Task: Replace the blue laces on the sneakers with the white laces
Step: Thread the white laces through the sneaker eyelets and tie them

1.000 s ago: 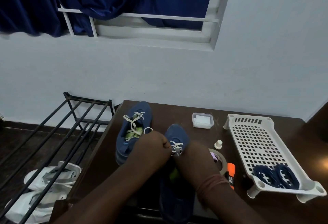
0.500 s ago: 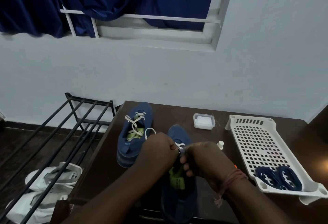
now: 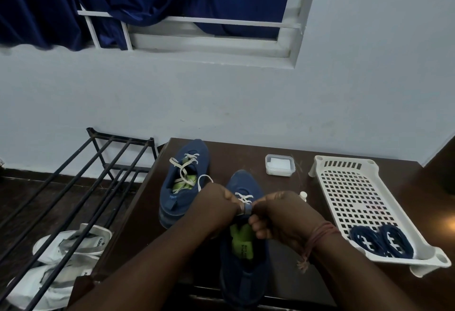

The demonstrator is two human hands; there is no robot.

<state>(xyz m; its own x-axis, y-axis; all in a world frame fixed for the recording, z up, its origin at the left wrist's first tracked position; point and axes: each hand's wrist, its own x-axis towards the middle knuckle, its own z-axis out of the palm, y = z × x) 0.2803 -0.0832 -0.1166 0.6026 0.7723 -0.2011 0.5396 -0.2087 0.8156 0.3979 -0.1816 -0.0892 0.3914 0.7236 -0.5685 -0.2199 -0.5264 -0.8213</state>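
Dark brown wooden table (image 3: 246,160) against a plain pale wall, barred window with a shiny blue curtain (image 3: 98,3) above.

Both hands meet over the near blue sneaker (image 3: 242,256), a soft knit upper with a lime-green insole. Left hand (image 3: 216,202) and right hand (image 3: 278,214) each have fingers curled, pinching the flat white lace (image 3: 243,198) at the eyelets; only the first crossings toward the toe are threaded. Frayed reddish thread wraps the right wrist.

Second blue sneaker (image 3: 183,182) just left and further back, loosely laced in white, loose ends flopping over its opening.

Right side: white plastic tray (image 3: 349,187) with a square-hole grid floor; the blue laces (image 3: 381,240) sit in two coiled bundles at its near end. A small clear lidded box (image 3: 280,165) sits between the tray and the far sneaker.

Left of the table: black metal bar rack (image 3: 81,175), white sneakers (image 3: 56,261) on the floor under it.
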